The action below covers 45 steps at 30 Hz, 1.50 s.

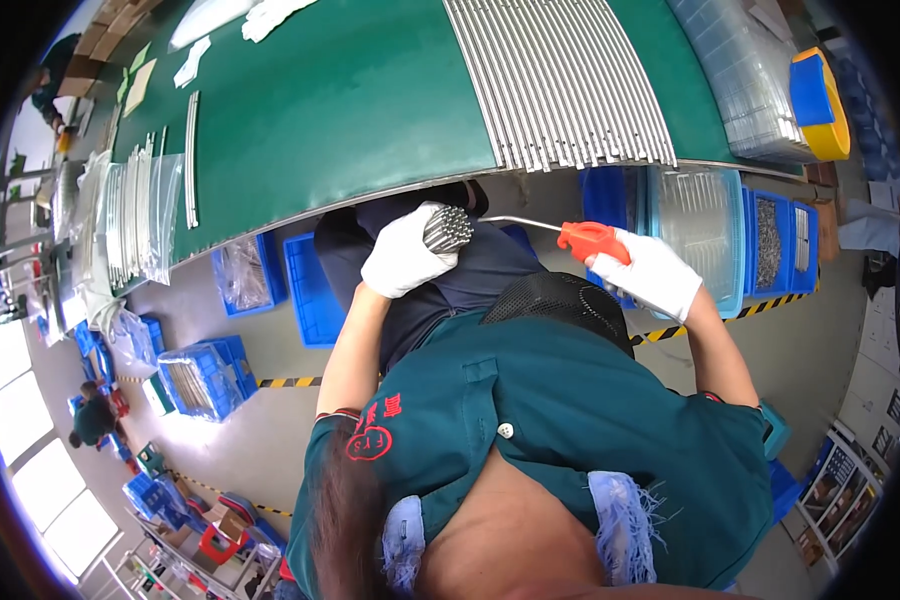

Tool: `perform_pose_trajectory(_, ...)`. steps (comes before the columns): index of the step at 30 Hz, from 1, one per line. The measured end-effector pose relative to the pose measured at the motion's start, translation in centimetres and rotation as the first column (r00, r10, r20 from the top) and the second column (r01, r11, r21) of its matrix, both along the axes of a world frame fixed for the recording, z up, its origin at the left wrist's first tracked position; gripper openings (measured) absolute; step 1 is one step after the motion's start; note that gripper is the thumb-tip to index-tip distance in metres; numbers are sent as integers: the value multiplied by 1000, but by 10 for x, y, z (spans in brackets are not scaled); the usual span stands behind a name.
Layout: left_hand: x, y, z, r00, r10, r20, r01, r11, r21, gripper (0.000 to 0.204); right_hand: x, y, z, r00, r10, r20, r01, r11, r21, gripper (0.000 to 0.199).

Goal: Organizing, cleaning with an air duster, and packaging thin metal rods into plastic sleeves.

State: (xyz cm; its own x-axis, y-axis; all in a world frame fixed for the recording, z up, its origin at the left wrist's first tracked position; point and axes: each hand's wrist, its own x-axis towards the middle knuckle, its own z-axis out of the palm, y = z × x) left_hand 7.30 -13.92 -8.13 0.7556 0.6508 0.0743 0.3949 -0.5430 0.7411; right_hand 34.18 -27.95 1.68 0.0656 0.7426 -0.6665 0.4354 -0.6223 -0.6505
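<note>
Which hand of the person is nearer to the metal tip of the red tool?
The left hand. It grips the rods, whose ends are right beside the tip. The right hand holds the red handle, at the tool's far end.

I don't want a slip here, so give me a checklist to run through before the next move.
1. Left grip secure on the bundle of metal tubes: ok, gloved fingers wrap around it.
2. Right grip on the red blow gun: ok, held by its handle.
3. Thin bent nozzle aimed at the bundle: ok, its tip points at the tube ends.
4. Nozzle tip clear of the tubes: cannot tell, the two meet or nearly meet in this view.
5. Air flowing: cannot tell, no stream is visible.
6. Row of metal tubes away from both grips: ok, it lies on the green table.
</note>
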Motion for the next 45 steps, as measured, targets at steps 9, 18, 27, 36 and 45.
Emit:
perform_pose_trajectory(9,10,-18,-11,963,269,22,-269,952,147,32,-3,-2,16,979,-65,-194,36,988,-151,47)
perform_pose_trajectory(18,12,-27,-15,944,323,64,-327,902,283,41,-6,-2,11,1000,-5,-18,4,998,-56,48)
perform_pose_trajectory(27,14,-26,-17,937,342,78,-349,894,279,43,-6,-12,6,988,-12,-157,10,1000,-14,46)
perform_pose_trajectory(36,14,-28,-13,937,340,79,-348,898,270,45,-7,-6,8,999,4,-44,-5,1000,-25,50)
perform_pose_trajectory(45,14,-27,-18,931,358,66,-363,896,255,44,-7,-6,6,1000,12,-23,-12,1000,-7,51)
